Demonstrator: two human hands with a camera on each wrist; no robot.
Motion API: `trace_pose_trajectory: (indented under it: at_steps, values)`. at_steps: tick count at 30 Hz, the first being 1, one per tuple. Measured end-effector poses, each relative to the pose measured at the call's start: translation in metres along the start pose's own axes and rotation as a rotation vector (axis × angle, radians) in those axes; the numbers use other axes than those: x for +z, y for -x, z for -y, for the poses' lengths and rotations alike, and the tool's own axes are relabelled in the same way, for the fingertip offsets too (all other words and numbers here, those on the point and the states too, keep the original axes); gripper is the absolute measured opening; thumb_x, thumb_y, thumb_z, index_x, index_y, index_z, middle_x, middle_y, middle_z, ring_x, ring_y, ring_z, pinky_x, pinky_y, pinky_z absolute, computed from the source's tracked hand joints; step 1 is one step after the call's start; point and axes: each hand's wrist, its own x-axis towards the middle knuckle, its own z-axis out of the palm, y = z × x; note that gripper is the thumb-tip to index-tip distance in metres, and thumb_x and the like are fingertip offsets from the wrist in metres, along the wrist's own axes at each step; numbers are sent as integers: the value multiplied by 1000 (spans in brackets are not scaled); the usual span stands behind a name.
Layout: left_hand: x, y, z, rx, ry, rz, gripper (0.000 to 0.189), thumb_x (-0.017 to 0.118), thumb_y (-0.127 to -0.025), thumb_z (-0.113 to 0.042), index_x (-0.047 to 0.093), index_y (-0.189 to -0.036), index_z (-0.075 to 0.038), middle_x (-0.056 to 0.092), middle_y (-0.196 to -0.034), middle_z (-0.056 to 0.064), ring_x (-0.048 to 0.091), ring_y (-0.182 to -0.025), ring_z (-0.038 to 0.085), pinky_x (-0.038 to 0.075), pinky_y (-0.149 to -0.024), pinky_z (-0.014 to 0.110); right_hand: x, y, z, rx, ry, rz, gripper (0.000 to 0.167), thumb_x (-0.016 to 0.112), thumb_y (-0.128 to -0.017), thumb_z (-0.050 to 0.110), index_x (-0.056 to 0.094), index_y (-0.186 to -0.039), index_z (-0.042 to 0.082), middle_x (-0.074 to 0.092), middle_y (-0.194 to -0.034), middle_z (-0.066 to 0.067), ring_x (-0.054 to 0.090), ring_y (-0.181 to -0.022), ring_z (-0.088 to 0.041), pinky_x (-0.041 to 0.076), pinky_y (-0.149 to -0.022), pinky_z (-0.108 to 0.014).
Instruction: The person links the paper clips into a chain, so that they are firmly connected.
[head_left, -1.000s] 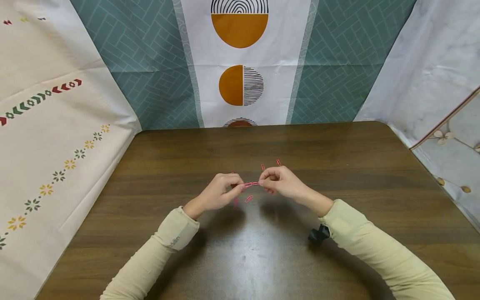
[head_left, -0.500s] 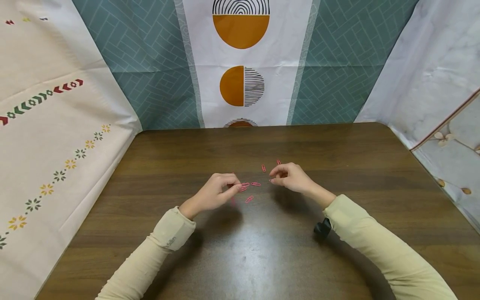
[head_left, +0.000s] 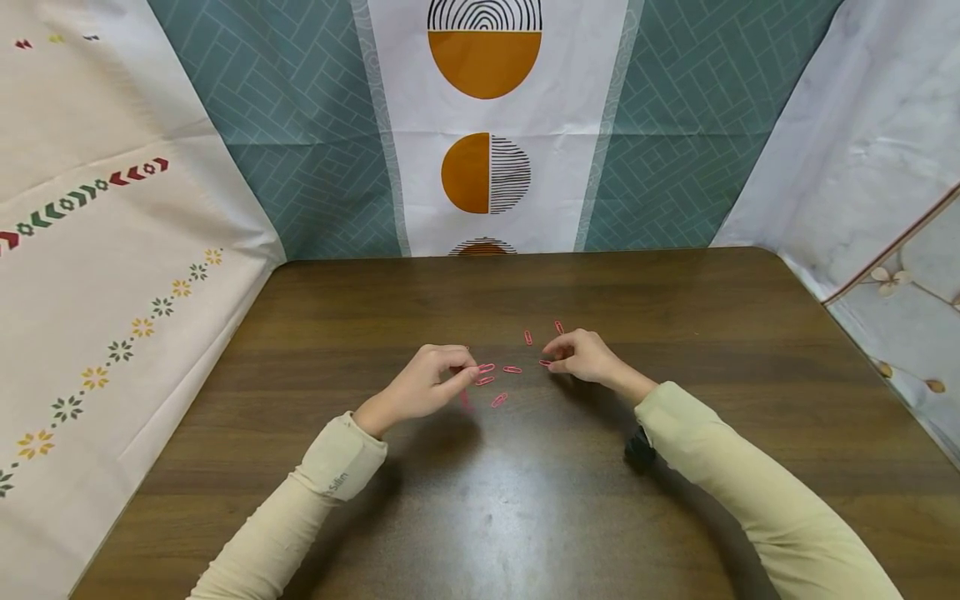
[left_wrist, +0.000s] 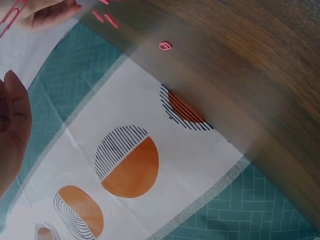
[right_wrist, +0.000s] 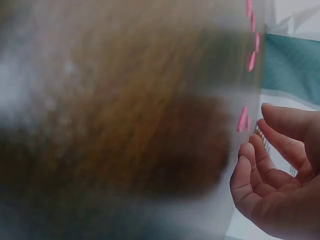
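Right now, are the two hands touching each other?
Apart: the head view shows a gap between left hand and right hand, with a pink paperclip within.

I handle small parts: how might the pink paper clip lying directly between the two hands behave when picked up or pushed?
The pink paper clip is probably light, given its thin, open outline. Its neat loops suggest it should be fairly stiff. Lying flat on the glossy table, it would likely slide rather than roll.
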Motion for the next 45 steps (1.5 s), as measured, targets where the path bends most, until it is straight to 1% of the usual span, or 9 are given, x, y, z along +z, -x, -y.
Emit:
trace_pose_trajectory:
  at_steps: [6, 9, 12, 15, 19, 22, 29, 37, 45]
  values:
    - [2, 3, 11, -2, 10, 4, 18, 57, -88, -2, 59, -72, -11, 49, -63, -6, 42, -57, 7, 42, -55, 35, 4, -7, -5, 5, 33, -19, 20, 70, -77, 9, 70, -97, 4, 62, -83, -5, 54, -75, -18, 43, -65, -32]
    - [2, 2, 11, 7, 16, 1, 18, 56, -88, -4, 59, -72, -11, 48, -62, -7, 42, -56, 6, 47, -72, 32, 5, -10, -4, -5, 35, -13, 17, 71, -78, 9, 71, -94, 4, 63, -80, -4, 54, -71, -17, 43, -63, -31]
    - [2, 2, 11, 2, 11, 1, 18, 57, -88, -3, 59, -72, -11, 46, -61, -8, 41, -56, 4, 43, -87, 31, 7, -13, -3, -20, 50, -6, 13, 71, -77, 9, 72, -89, 4, 64, -78, -2, 53, -67, -15, 43, -60, -30]
    - [2, 2, 11, -2, 12, 0, 18, 57, -87, 0, 59, -72, -10, 47, -61, -6, 40, -56, 4, 46, -73, 27, 8, -15, -3, -21, 69, -11, 8, 72, -76, 9, 72, -84, 5, 64, -74, -1, 53, -66, -14, 43, -59, -29]
    - [3, 3, 12, 8, 16, -5, 18, 57, -86, 2, 59, -72, -9, 48, -62, -3, 39, -57, 5, 39, -53, 29, 9, -16, -3, -14, 72, -15, 1, 72, -76, 7, 70, -76, 6, 64, -69, 0, 53, -63, -13, 43, -60, -30]
    - [3, 3, 13, 8, 12, -3, 18, 57, -86, 2, 59, -71, -9, 48, -62, -4, 39, -57, 5, 39, -55, 26, 10, -15, -2, -14, 66, -11, 5, 71, -76, 5, 69, -72, 6, 62, -66, 1, 52, -59, -12, 42, -59, -30]
    - [2, 3, 14, 27, 17, -5, 19, 56, -86, 1, 58, -71, -11, 46, -62, -7, 40, -57, 4, 44, -77, 28, 10, -14, 1, -38, 87, -18, 9, 70, -77, 4, 65, -69, 4, 61, -64, -1, 50, -57, -13, 42, -59, -31]
    - [2, 3, 10, 19, 6, -11, 18, 57, -83, 7, 59, -71, -6, 48, -61, 0, 40, -56, 5, 37, -53, 22, 12, -13, 3, -3, 135, -8, 11, 68, -79, 5, 62, -69, 5, 59, -67, -2, 50, -60, -16, 42, -61, -32]
    - [-10, -5, -23, 3, 25, 0, 20, 55, -82, 12, 57, -69, -4, 47, -61, 3, 39, -56, 7, 36, -54, 21, 12, -11, 4, 9, 163, 2, 13, 66, -81, 6, 60, -69, 8, 57, -67, 0, 50, -60, -15, 40, -60, -32]
